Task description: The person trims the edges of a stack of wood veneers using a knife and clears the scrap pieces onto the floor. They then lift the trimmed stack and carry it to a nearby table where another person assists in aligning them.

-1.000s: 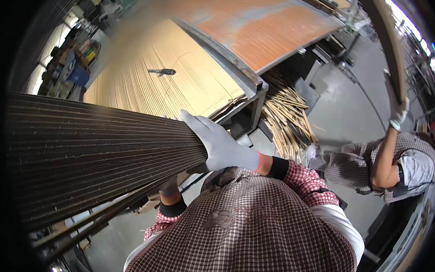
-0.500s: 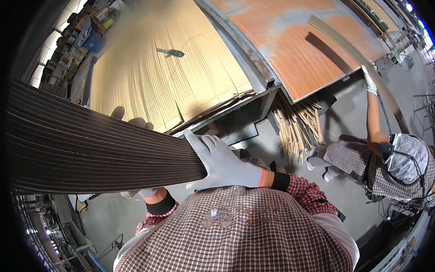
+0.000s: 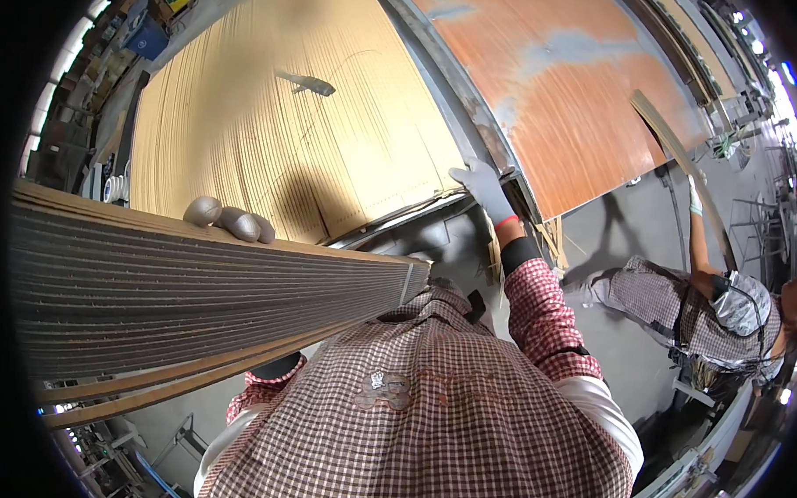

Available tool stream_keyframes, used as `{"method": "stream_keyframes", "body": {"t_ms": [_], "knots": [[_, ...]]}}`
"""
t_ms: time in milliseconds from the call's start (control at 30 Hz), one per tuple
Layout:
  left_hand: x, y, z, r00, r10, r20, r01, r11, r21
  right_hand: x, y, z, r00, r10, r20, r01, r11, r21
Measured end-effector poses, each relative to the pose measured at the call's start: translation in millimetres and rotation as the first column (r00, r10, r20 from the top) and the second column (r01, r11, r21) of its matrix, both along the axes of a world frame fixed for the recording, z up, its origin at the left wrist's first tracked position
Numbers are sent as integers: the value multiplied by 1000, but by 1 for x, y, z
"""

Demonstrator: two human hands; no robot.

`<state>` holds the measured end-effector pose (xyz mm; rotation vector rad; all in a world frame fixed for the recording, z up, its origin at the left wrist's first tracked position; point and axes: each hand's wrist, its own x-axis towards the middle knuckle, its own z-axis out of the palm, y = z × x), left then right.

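A thick bundle of long, thin strips [image 3: 213,269], dark grey on the side with tan edges, reaches from the far left to in front of my apron. My grey-gloved left hand [image 3: 228,219] grips it, the fingertips curled over its upper edge and the rest hidden behind. Two lower strips [image 3: 183,373] splay away from the bundle. My gloved right hand [image 3: 484,189] is off the bundle, at the near right corner of a table covered with tan strips [image 3: 376,134]. Its fingers are partly stretched out, and nothing shows in them.
A dark, slim tool [image 3: 308,83] lies on the tan strips. Beyond the table's right side is an orange-brown panel [image 3: 553,105]. At right, a co-worker [image 3: 669,302] holds a long curved strip [image 3: 682,158]. A blue bin [image 3: 147,36] stands far left.
My right hand has let go of the bundle's end and moved up and right to the table corner. The bundle has tilted, showing its tan edges. The co-worker's strip has shifted right.
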<state>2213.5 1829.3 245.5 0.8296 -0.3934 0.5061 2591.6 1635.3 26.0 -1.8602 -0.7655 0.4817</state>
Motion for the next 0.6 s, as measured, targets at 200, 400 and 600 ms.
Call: {"method": "stream_keyframes", "body": {"t_ms": [200, 400, 600], "knots": [[-3, 14, -6, 999, 12, 37, -10, 999, -33, -31, 2, 19, 998, 41, 54, -30, 982, -188], [-8, 17, -4, 996, 10, 86, -6, 999, -41, -54, 1, 14, 990, 63, 127, -33, 974, -226], [-34, 1, -52, 964, 221, 148, -222, 975, -14, -135, 20, 59, 973, 45, 226, -47, 999, 5]]}}
